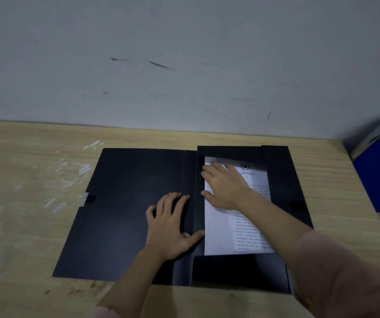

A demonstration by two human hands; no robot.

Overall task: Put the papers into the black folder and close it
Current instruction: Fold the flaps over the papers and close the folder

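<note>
Black folder (124, 203) lies open on the wooden table (23, 180), papers (221, 230) in its right tray. Right hand (225, 187) flat on papers, fingers spread, gripping nothing. Left hand (173, 228) flat on the cover, spread.

Two bare hands in shot. Left hand (170, 228): thin silver ring (186, 235) on one finger (which finger, unclear). Right hand (224, 186): no jewellery visible. Pale pink sleeves (345, 271) pushed up, forearms bare.
</note>
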